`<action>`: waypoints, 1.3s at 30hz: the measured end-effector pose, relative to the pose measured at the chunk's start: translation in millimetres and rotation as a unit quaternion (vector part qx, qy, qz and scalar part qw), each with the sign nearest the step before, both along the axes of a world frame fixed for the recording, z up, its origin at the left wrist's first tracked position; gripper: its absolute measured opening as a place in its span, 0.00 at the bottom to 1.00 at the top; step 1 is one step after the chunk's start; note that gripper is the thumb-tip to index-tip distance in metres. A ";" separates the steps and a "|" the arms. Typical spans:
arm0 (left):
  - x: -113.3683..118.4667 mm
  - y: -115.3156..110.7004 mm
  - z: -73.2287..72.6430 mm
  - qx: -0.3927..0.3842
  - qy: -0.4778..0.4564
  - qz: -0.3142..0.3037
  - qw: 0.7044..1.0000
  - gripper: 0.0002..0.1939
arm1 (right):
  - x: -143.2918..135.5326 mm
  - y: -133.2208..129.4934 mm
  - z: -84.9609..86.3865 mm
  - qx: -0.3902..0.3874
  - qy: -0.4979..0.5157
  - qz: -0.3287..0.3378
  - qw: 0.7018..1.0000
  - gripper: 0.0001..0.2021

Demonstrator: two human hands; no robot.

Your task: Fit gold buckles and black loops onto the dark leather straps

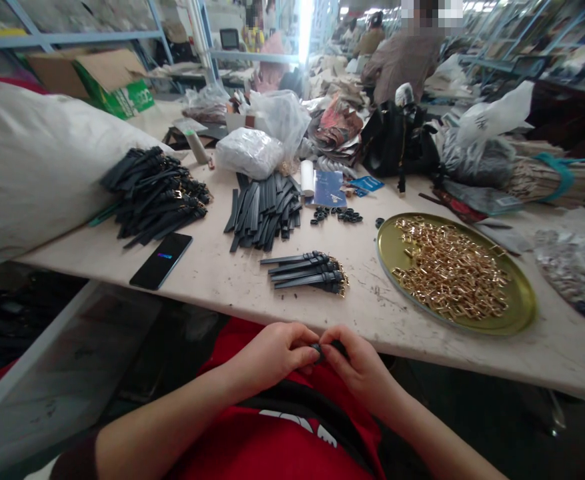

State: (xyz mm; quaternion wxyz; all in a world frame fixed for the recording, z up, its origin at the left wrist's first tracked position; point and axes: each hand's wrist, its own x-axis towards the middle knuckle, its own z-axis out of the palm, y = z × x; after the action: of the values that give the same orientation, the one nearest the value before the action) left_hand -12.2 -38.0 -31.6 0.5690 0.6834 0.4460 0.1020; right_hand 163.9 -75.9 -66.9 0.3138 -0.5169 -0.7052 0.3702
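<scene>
Over my lap, just off the table's front edge, my left hand (289,350) and my right hand (349,357) meet, both pinching a small dark strap (317,351). Fingers cover most of that strap, so its full shape is hidden. Beyond them on the table lies a small row of black straps with gold buckles (305,272). Farther back are a pile of plain black strips (265,208) and several small black loops (339,215). At the right a round gold tray (525,313) holds many gold buckles (452,270).
A phone (161,261) lies front left, near a heap of buckled black straps (157,193) and a big white sack (37,167). A white thread spool (307,178), blue booklet (329,189), plastic bags (249,152) and black handbag (397,143) stand at the back. A person (405,60) sits beyond.
</scene>
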 end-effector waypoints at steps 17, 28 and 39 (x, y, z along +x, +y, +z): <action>-5.0 35.0 -7.3 0.082 0.074 -0.126 0.986 0.16 | 7.4 24.5 -5.9 0.043 -0.109 0.033 0.993 0.12; 18.7 90.8 -1.2 0.266 0.106 -0.111 0.952 0.15 | 11.5 85.9 -4.6 0.145 -0.103 -0.089 0.980 0.12; 17.7 127.1 -39.9 0.488 0.259 -0.136 0.822 0.26 | 1.6 138.9 -63.0 0.105 -0.018 -0.201 0.974 0.24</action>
State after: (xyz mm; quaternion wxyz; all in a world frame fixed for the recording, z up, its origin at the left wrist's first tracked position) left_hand 5.5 89.0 -71.5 0.0324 0.9269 0.3709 0.0470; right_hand 165.5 63.0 -129.9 0.4219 -0.6183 -0.6275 0.2141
